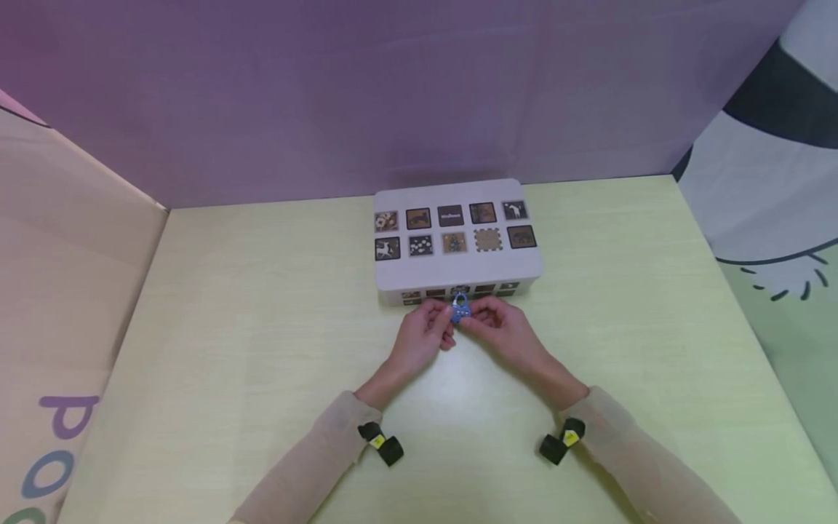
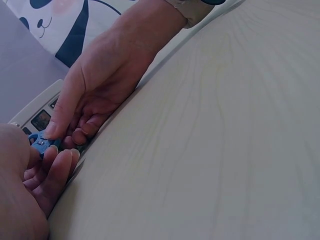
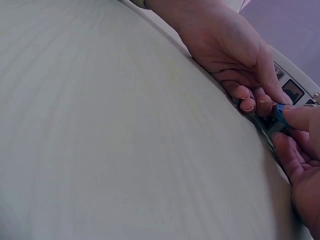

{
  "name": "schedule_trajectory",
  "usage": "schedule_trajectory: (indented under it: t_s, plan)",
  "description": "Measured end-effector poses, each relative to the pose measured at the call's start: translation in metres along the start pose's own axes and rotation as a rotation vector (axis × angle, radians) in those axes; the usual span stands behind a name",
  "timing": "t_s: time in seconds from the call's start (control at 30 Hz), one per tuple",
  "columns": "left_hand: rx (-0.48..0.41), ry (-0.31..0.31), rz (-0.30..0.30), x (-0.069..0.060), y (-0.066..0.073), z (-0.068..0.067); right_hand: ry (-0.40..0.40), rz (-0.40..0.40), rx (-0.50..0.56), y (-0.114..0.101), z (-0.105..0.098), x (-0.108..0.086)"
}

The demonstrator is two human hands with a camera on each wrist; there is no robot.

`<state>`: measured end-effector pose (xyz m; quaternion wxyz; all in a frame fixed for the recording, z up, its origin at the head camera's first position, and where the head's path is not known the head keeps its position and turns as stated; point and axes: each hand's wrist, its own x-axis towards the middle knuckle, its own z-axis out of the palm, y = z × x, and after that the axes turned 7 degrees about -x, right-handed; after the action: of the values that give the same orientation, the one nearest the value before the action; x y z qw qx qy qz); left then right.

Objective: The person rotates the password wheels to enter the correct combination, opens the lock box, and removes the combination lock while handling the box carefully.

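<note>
A small blue combination padlock [image 1: 460, 311] with a metal shackle is at the front of a white box [image 1: 452, 271] printed with small square pictures. My left hand [image 1: 422, 332] pinches the padlock from its left side, thumb uppermost. From the other side my right hand [image 1: 500, 329] pinches it too. In the left wrist view the blue padlock [image 2: 44, 142] sits between the fingertips of both hands. Whether the shackle passes through the box's clasp cannot be made out. The right wrist view shows only a bit of the padlock [image 3: 281, 114], mostly hidden by fingers.
The box stands near the back of a pale wooden table [image 1: 275, 349]. A purple cloth [image 1: 419, 94] hangs behind it, and printed cloths with cartoon shapes and letters stand at both sides. Black straps with small devices are on both sleeves.
</note>
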<state>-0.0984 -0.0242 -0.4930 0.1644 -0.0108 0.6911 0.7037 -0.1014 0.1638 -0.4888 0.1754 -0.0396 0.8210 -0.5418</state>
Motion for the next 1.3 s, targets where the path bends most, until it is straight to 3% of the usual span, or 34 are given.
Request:
schedule_trajectory:
  t_s: [0.53,1.3]
  plan:
    - [0.002,0.003,0.002,0.0014,-0.0005,0.0003,0.017,-0.004,-0.054,0.0013,0.0003,0.0016]
    - [-0.005,-0.003,0.013,0.0007,0.0002,-0.0006,0.005,-0.002,-0.023,0.0000,-0.0005,0.0005]
